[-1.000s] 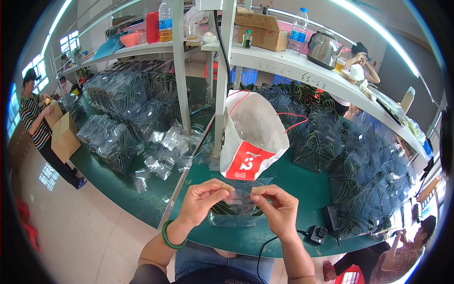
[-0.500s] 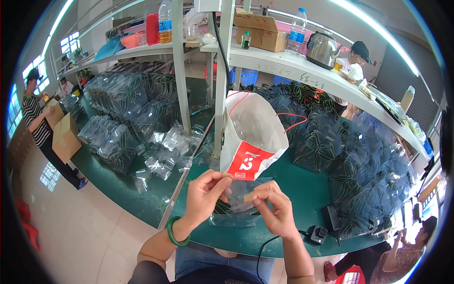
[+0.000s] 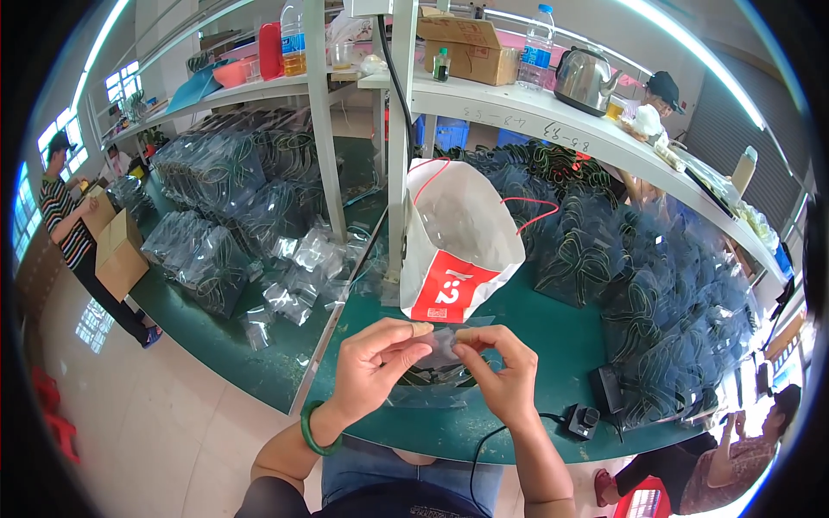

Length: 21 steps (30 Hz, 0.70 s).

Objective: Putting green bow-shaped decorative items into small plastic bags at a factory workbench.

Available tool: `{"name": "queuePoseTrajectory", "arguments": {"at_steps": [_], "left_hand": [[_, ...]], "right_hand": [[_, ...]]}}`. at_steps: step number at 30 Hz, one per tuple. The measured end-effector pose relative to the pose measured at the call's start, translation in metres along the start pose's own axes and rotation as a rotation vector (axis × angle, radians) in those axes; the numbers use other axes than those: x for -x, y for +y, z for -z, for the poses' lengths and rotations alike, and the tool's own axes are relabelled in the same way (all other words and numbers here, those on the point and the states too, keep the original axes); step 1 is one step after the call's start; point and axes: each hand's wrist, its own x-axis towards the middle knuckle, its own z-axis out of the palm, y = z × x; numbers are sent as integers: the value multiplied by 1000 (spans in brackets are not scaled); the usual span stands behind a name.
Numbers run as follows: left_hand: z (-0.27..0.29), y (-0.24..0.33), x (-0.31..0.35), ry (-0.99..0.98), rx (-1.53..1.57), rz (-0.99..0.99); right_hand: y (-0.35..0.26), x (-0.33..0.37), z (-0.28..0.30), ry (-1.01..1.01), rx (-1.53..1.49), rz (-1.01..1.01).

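Between my two hands is a clear plastic bag (image 3: 442, 342), lying on the green tabletop with dark, looped cord-like pieces showing inside. My left hand (image 3: 380, 361), with a green bangle at the wrist, pinches the bag's upper edge on the left. My right hand (image 3: 504, 369) grips the same edge on the right, thumb against fingertips. Something tan covers a fingertip on each hand; I cannot tell if it is tape. Just beyond the hands stands an open white carrier bag (image 3: 462, 216) with red handles and a red panel. Its inside looks translucent.
Filled clear bags crowd the table at right (image 3: 669, 302) and left (image 3: 207, 177). Small clear packets (image 3: 298, 281) lie loose beyond the table seam. A black device (image 3: 581, 421) with a cable sits near the front edge. The shelf (image 3: 484, 99) carries a kettle and bottles. Other people are around.
My right hand has come left and slightly up, closer to my left hand. Both hands now pinch the clear bag's upper edge. The view has shifted slightly.
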Motion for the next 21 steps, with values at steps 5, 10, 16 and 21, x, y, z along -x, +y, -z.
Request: {"name": "queuePoseTrajectory", "arguments": {"at_steps": [5, 10, 16, 21], "left_hand": [[6, -4, -2, 6, 185, 161], [2, 12, -9, 1, 329, 456], [4, 9, -8, -65, 252, 439], [-13, 10, 5, -99, -261, 40]], "right_hand": [[-6, 3, 4, -122, -114, -169], [-2, 2, 8, -115, -342, -315], [-9, -4, 0, -11, -193, -193], [-3, -1, -7, 137, 300, 235]]}}
